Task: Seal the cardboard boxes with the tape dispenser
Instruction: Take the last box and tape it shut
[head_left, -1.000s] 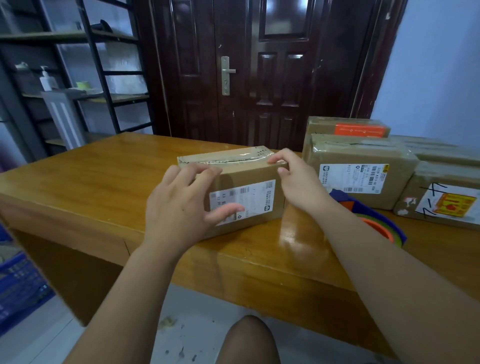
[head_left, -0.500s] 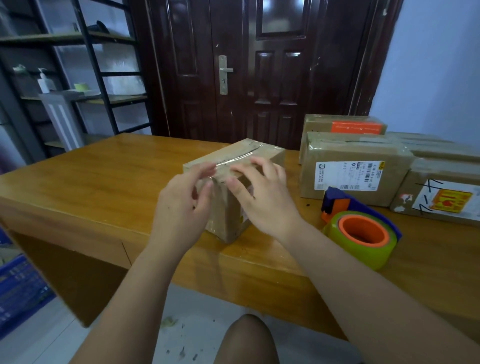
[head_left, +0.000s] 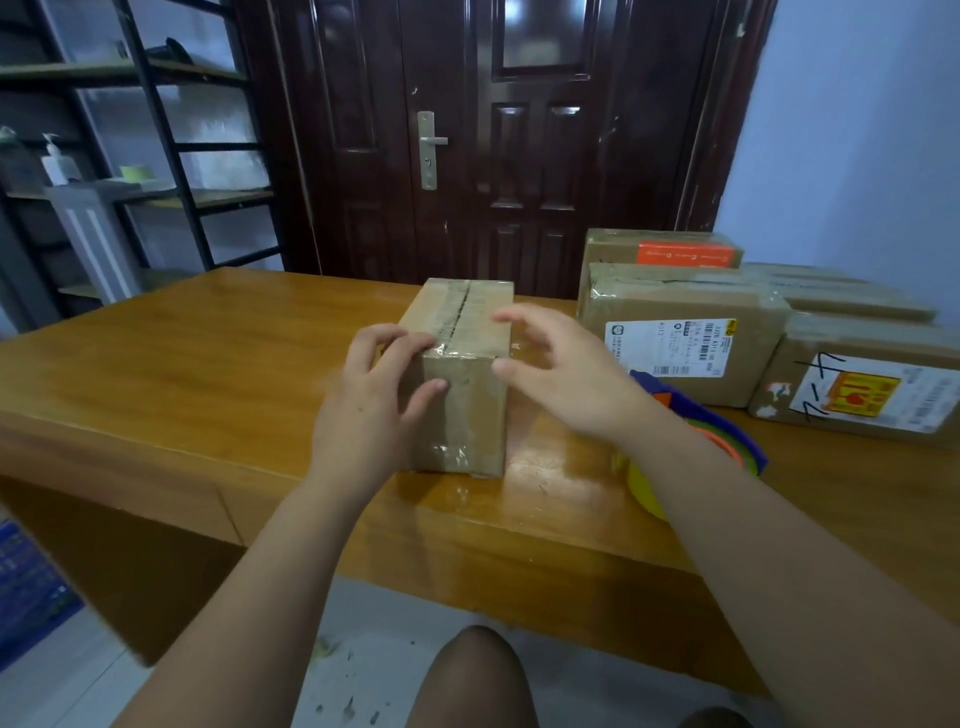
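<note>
A brown cardboard box (head_left: 464, 415) stands on the wooden table (head_left: 197, 364) with its short end toward me and a taped seam running down the middle of its top. My left hand (head_left: 363, 410) grips its near left corner, fingers over the top edge and thumb on the near face. My right hand (head_left: 566, 379) hovers at the box's right side with fingers spread, holding nothing. The tape dispenser (head_left: 727, 431), blue with an orange core and a yellow-green roll, lies on the table to the right, mostly hidden behind my right forearm.
Several taped parcels sit at the table's back right: one with a white label (head_left: 685, 312), one with an orange label (head_left: 660, 249), one with a yellow sticker (head_left: 857, 384). A dark door (head_left: 493, 145) stands behind. Metal shelving (head_left: 156, 130) is at left, a blue crate (head_left: 26, 587) on the floor.
The box has been turned from lying sideways to short end toward me. My right hand has come off the box's near face and now hovers at its right side.
</note>
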